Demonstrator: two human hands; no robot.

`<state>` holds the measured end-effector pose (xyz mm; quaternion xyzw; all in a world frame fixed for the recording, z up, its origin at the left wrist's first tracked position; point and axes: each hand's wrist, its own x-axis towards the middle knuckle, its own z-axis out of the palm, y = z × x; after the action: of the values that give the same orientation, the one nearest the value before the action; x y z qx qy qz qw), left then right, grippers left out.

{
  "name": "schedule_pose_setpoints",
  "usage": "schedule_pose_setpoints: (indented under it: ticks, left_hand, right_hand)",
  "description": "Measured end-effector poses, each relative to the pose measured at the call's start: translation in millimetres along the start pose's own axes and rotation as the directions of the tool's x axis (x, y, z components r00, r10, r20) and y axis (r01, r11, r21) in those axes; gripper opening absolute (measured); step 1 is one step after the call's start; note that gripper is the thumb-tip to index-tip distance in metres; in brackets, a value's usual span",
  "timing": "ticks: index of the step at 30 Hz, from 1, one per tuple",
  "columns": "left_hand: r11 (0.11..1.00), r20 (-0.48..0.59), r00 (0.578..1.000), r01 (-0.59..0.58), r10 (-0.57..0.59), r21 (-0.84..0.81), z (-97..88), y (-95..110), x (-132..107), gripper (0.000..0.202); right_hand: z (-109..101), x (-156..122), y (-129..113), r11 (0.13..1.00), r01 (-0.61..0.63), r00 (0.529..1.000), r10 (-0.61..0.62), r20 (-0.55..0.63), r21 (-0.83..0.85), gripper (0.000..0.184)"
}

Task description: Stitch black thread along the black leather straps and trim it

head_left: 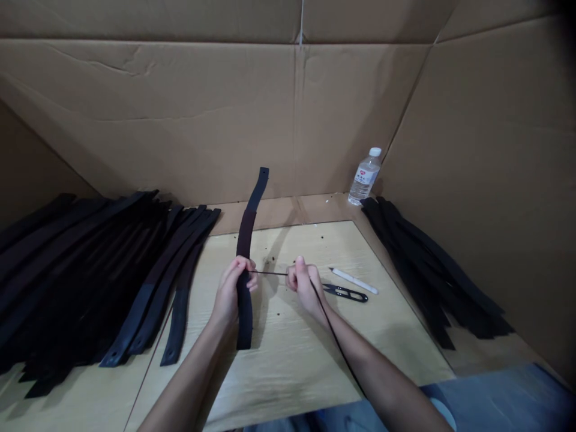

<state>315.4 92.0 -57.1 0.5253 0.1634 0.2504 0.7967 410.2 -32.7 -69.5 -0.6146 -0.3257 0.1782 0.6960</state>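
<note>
My left hand (233, 285) is closed around a long dark strap (246, 231) that stands up from the board, its far end showing a small hole. A thin black cord (272, 273) stretches taut from the strap, beside my left fingers, across to my right hand (306, 285). My right fist grips this cord, thumb up, and its loose length trails down over my right forearm. Just right of my right hand lie black thread snips (353, 293) and a white pencil-like marker (355, 280). How the cord joins the strap is hidden by my left fingers.
A large pile of dark straps (90, 264) covers the left side, and a smaller bunch (427, 264) lies at right. A water bottle (365, 177) stands by the cardboard wall (180, 120). The pale wooden board (288, 360) carries several dark specks.
</note>
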Motion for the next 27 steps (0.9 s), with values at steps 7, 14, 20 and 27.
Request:
schedule_pose_setpoints:
  ticks: [7,14,20,27]
  left_hand:
    - [0.994,0.045,0.998,0.055,-0.05,-0.099,0.6,7,-2,0.043]
    - [0.998,0.027,1.0,0.005,-0.007,0.058,1.1,9,0,0.043]
    - [0.993,0.01,0.997,0.075,-0.076,0.09,1.2,10,1,0.023]
    - [0.959,0.046,0.972,0.233,-0.229,-0.164,-6.0,12,1,0.022]
  right_hand:
    - [-1,6,-8,0.996,-0.065,0.987,0.074,-0.143,0.068,0.067]
    - [-5,7,-4,0.998,-0.037,0.984,0.047,-0.17,0.058,0.066]
    - [-5,5,-8,0.997,-0.036,0.987,0.046,-0.152,0.063,0.065]
    - [-4,7,-9,0.996,-0.035,0.988,0.046,-0.144,0.078,0.065]
